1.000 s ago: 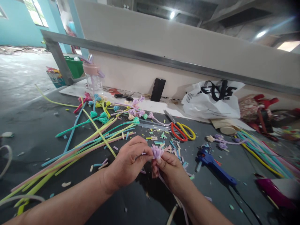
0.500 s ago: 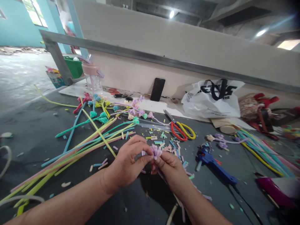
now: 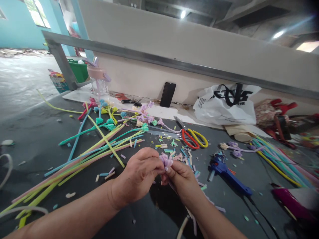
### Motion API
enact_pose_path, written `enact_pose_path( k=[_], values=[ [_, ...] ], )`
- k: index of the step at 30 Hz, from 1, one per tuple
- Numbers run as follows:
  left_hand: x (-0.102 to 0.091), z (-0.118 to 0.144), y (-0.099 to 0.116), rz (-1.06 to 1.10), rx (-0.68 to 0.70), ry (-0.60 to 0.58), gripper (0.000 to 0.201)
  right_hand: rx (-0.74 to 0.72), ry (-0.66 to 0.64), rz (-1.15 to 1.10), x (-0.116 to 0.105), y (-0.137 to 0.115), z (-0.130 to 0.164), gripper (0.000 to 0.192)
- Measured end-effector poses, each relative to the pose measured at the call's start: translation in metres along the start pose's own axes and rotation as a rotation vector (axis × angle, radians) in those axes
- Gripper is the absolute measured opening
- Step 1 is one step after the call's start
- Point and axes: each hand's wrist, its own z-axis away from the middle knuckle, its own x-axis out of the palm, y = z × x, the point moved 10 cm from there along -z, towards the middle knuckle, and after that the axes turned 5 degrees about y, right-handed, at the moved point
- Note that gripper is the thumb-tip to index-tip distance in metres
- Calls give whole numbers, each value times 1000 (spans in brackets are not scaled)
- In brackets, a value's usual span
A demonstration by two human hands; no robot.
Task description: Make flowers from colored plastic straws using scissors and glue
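Observation:
A small purple pipe-cleaner flower (image 3: pixel 165 160) sits between my two hands above the dark table (image 3: pixel 37 139). My left hand (image 3: pixel 139 176) pinches its fuzzy head from the left with thumb and fingertips. My right hand (image 3: pixel 180 179) grips the flower just under the head, and the purple stem (image 3: pixel 209 203) trails back past my right wrist. Both hands touch each other at the flower.
Long pastel pipe cleaners (image 3: pixel 82 156) fan across the left. Finished flowers (image 3: pixel 117 116), cut bits, red and yellow scissors (image 3: pixel 191 137) and a blue glue gun (image 3: pixel 228 174) lie beyond my hands. A phone (image 3: pixel 167 95), a white bag (image 3: pixel 225 104) and more pipe cleaners (image 3: pixel 281 162) are at the back and right.
My left fingers have curled in tighter around the flower head, and both hands have shifted slightly. The flower has stayed in about the same place.

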Motion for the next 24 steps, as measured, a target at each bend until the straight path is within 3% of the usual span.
enact_pose_path(
  k=[4, 10, 16, 24],
  values=[
    [-6, 0, 2, 14, 1, 23, 12, 13, -12, -80, 0, 3, 0, 24],
    [-28, -2, -4, 5, -59, 147, 20, 100, -122, -264, 10, 9, 3, 25],
    [-22, -3, 1, 48, -10, 104, 19, 136, -211, -450, 22, 4, 7, 25],
    [-14, -5, 7, 98, 21, 5, 12, 146, -264, -473, 23, 8, 8, 23]
  ],
)
